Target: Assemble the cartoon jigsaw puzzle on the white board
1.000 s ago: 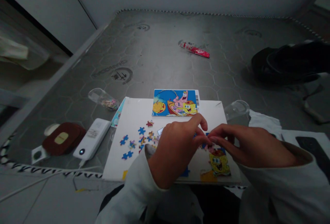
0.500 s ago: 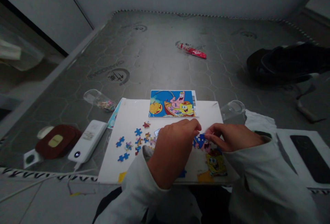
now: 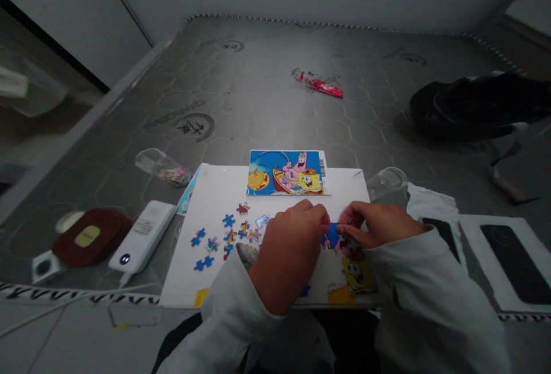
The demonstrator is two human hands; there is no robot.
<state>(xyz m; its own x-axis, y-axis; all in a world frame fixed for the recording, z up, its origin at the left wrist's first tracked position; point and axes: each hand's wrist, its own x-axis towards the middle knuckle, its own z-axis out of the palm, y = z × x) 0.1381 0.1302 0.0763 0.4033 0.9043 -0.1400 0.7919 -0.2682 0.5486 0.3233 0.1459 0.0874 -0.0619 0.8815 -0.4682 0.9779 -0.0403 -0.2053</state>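
Observation:
On a white board (image 3: 224, 182), my left hand (image 3: 297, 248) is closed, its fingertips at the left edge of a joined blue puzzle section (image 3: 331, 236). My right hand (image 3: 374, 225) has thumb and finger pinched at that section's upper right. Whether either holds a single piece is hidden by the fingers. Below the right hand lies the joined yellow character part (image 3: 359, 273). Several loose pieces (image 3: 228, 221) are spread on the board's left. A picture card (image 3: 286, 173) lies at the board's far edge.
Left of the board are a white power bank (image 3: 144, 236), a brown case (image 3: 90, 236) and a clear tube with pieces (image 3: 163, 167). To the right are a clear cup (image 3: 387, 183), a phone box (image 3: 508, 259) and a black bag (image 3: 473, 107). A red packet (image 3: 321, 84) lies farther back.
Both hands have come slightly lower and closer together over the blue section. The gap in its upper edge now looks filled with blue. The view has shifted a little.

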